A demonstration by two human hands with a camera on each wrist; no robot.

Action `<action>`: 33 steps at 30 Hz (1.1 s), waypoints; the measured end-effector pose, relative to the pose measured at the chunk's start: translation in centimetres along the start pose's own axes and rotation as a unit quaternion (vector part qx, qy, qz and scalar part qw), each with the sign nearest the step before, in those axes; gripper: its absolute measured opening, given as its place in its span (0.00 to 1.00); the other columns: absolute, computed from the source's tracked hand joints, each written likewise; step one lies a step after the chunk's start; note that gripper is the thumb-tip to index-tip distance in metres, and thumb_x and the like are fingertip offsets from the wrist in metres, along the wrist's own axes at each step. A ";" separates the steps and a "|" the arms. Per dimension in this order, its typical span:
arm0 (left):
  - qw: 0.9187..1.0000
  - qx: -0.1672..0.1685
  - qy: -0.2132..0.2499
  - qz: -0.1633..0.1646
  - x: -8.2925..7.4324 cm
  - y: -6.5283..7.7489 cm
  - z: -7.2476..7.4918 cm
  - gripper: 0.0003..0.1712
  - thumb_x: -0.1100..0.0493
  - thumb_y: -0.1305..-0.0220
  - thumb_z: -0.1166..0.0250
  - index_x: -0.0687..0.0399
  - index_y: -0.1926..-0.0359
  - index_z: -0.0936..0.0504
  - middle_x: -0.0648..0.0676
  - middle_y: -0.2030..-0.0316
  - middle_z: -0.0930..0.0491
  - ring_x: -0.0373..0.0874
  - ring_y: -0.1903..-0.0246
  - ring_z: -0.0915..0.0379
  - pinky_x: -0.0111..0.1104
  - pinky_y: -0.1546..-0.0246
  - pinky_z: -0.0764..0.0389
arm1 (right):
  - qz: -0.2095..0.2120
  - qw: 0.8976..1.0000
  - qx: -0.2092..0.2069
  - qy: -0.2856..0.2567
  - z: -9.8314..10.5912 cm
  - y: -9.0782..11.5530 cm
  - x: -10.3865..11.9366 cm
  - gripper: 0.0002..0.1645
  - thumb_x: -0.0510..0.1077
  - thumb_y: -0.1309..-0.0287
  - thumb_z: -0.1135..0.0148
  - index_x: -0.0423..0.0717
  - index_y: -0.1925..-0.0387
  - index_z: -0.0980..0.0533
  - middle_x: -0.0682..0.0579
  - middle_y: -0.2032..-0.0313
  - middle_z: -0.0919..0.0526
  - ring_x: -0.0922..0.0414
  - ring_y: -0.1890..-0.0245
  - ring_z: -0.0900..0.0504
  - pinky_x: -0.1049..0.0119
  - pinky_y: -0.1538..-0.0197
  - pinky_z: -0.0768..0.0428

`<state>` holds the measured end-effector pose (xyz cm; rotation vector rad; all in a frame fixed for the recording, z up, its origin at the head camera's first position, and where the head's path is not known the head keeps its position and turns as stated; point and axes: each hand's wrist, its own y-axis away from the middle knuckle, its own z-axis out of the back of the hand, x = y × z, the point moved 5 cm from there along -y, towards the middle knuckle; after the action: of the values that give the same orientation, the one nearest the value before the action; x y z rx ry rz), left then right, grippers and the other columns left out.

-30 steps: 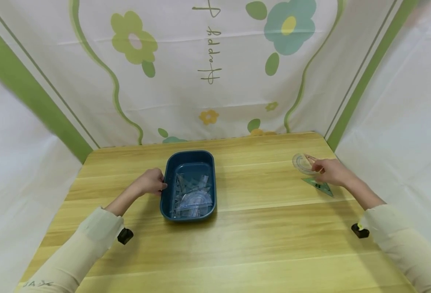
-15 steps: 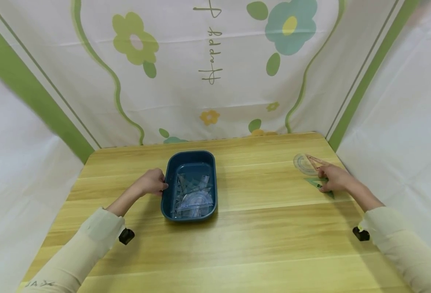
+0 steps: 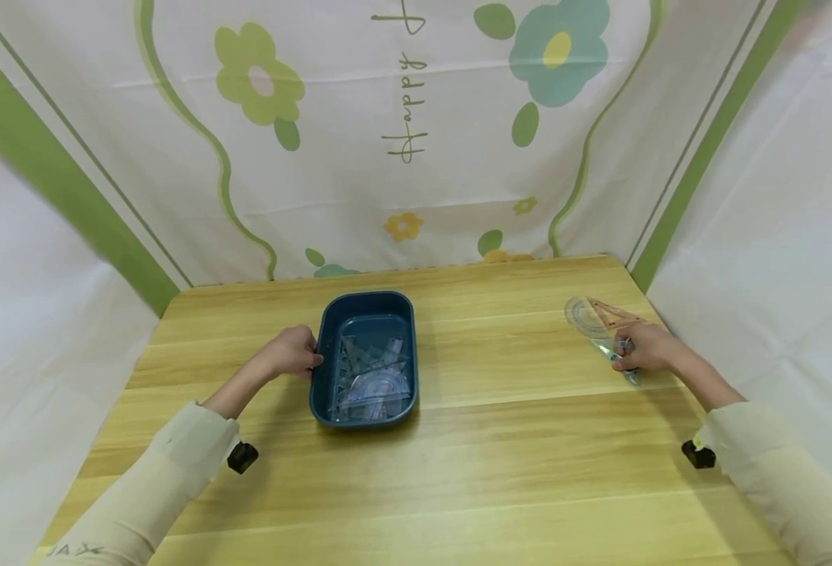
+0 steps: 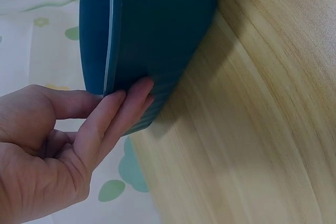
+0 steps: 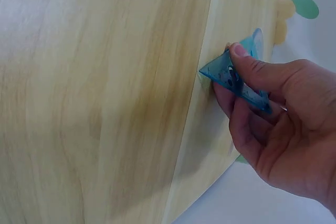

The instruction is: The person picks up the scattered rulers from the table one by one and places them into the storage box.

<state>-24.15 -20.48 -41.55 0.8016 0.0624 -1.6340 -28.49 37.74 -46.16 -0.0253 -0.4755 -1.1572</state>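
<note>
At the left side of a dark blue plastic bin, my left hand pinches the rim. The left wrist view shows the thumb at the rim and the fingers along the outer wall. Inside the bin lie several clear rulers and set squares, with a clear protractor near the front. My right hand pinches a green-teal triangular set square between thumb and fingers, its face tilted up. Just beyond that hand, a clear round protractor and an orange set square lie overlapping on the table.
The light wooden table runs back to a white curtain printed with flowers. White cloth also hangs at both sides. A black wrist device sits under the left sleeve, another under the right sleeve.
My right hand has moved from beside the orange set square onto the green-teal one, which has gone from lying flat to tilted in the fingers. My left hand and the bin stay put.
</note>
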 end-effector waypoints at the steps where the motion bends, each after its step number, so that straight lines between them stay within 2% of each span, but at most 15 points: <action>1: 1.000 0.001 0.001 0.000 0.0 0.0 0.0 0.28 0.66 0.33 0.40 0.48 0.88 0.39 0.45 0.90 0.36 0.45 0.81 0.21 0.30 0.72 0.20 | -0.002 1.000 0.001 -0.004 0.0 0.0 0.0 0.13 0.43 0.48 0.26 0.45 0.74 0.25 0.52 0.73 0.22 0.60 0.74 0.28 0.66 0.67 0.30; 5: 1.000 0.000 -0.004 0.000 0.0 0.1 0.0 0.27 0.66 0.33 0.39 0.49 0.88 0.37 0.47 0.89 0.33 0.45 0.81 0.21 0.29 0.73 0.21 | 0.002 1.000 0.004 -0.010 0.1 0.1 0.4 0.05 0.39 0.42 0.32 0.44 0.71 0.21 0.38 0.60 0.16 0.62 0.74 0.24 0.67 0.69 0.26; 8: 1.000 0.001 -0.005 -0.001 0.0 0.1 0.1 0.27 0.66 0.33 0.39 0.50 0.88 0.36 0.47 0.89 0.33 0.45 0.80 0.21 0.29 0.73 0.21 | 0.014 1.000 -0.003 -0.003 0.3 0.1 1.0 0.03 0.38 0.42 0.33 0.44 0.70 0.20 0.36 0.59 0.16 0.63 0.74 0.22 0.67 0.70 0.25; 11: 1.000 0.002 -0.003 -0.002 0.0 0.2 0.1 0.27 0.66 0.33 0.39 0.49 0.88 0.38 0.46 0.89 0.36 0.47 0.79 0.20 0.28 0.73 0.22 | 0.025 0.999 -0.020 0.008 0.4 0.2 1.4 0.03 0.38 0.43 0.32 0.44 0.71 0.20 0.44 0.65 0.16 0.63 0.73 0.23 0.66 0.70 0.26; 13: 1.000 0.002 -0.003 -0.003 -0.1 0.2 0.1 0.28 0.66 0.33 0.40 0.48 0.88 0.39 0.45 0.90 0.37 0.48 0.79 0.20 0.27 0.73 0.23 | 0.025 0.999 -0.028 0.014 0.5 0.1 1.6 0.05 0.39 0.43 0.31 0.45 0.72 0.20 0.52 0.71 0.18 0.63 0.76 0.26 0.66 0.70 0.28; 16: 1.000 0.002 -0.004 -0.008 -0.1 0.2 0.1 0.29 0.67 0.33 0.40 0.48 0.88 0.40 0.45 0.90 0.38 0.48 0.80 0.20 0.27 0.74 0.23 | 0.019 0.999 -0.036 0.018 0.7 0.1 2.1 0.07 0.41 0.42 0.31 0.47 0.74 0.22 0.57 0.78 0.23 0.63 0.80 0.31 0.67 0.72 0.32; 21: 1.000 0.000 -0.004 -0.010 0.0 0.1 0.0 0.29 0.66 0.33 0.39 0.48 0.89 0.40 0.45 0.91 0.37 0.46 0.81 0.21 0.28 0.74 0.21 | 0.011 0.999 -0.032 -0.011 1.2 0.3 3.5 0.10 0.42 0.39 0.33 0.47 0.76 0.22 0.58 0.87 0.27 0.64 0.86 0.32 0.69 0.76 0.33; 26: 1.000 0.002 -0.007 -0.007 0.0 0.1 -0.1 0.28 0.66 0.33 0.39 0.48 0.89 0.40 0.45 0.90 0.37 0.47 0.80 0.20 0.27 0.74 0.22 | 0.020 0.999 -0.029 -0.034 1.8 0.5 5.2 0.12 0.43 0.37 0.34 0.47 0.77 0.23 0.58 0.88 0.28 0.65 0.88 0.31 0.70 0.76 0.32; 28: 1.000 0.000 -0.008 -0.006 0.0 0.1 0.0 0.28 0.66 0.33 0.40 0.48 0.88 0.40 0.45 0.90 0.36 0.50 0.78 0.18 0.27 0.74 0.22 | 0.022 0.999 -0.030 -0.038 1.9 0.4 5.7 0.13 0.42 0.37 0.34 0.46 0.77 0.24 0.55 0.88 0.27 0.64 0.88 0.31 0.70 0.76 0.31; 29: 1.000 0.000 -0.009 -0.008 -0.1 0.1 0.0 0.28 0.66 0.33 0.40 0.48 0.88 0.40 0.46 0.90 0.36 0.51 0.77 0.18 0.27 0.74 0.22 | 0.021 0.998 -0.030 -0.041 2.0 0.3 5.9 0.12 0.42 0.37 0.34 0.46 0.76 0.23 0.52 0.87 0.25 0.63 0.88 0.29 0.70 0.76 0.30; 31: 1.000 -0.002 -0.013 -0.010 -0.1 0.2 0.1 0.28 0.66 0.33 0.40 0.48 0.88 0.40 0.46 0.90 0.35 0.53 0.76 0.17 0.28 0.74 0.21 | 0.021 0.998 -0.030 -0.050 2.0 0.2 6.2 0.11 0.41 0.37 0.35 0.45 0.75 0.22 0.40 0.74 0.16 0.61 0.87 0.25 0.71 0.76 0.27; 32: 1.000 -0.002 -0.012 -0.008 -0.1 0.1 0.1 0.28 0.66 0.33 0.40 0.48 0.88 0.40 0.46 0.90 0.35 0.54 0.75 0.16 0.28 0.73 0.21 | 0.020 0.998 -0.030 -0.054 2.0 0.2 6.4 0.10 0.40 0.37 0.35 0.44 0.75 0.22 0.34 0.63 0.15 0.59 0.86 0.23 0.71 0.76 0.25; 33: 1.000 -0.002 -0.012 -0.008 -0.1 0.1 0.0 0.28 0.66 0.33 0.40 0.48 0.88 0.40 0.46 0.90 0.35 0.54 0.75 0.16 0.28 0.73 0.21 | 0.019 0.998 -0.029 -0.059 1.9 0.1 6.6 0.10 0.40 0.37 0.35 0.44 0.75 0.22 0.29 0.51 0.18 0.57 0.85 0.21 0.71 0.76 0.24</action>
<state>-24.04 -20.45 -41.41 0.7800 0.0539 -1.6583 -26.97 32.55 -41.92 -0.1540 -0.5437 -1.1362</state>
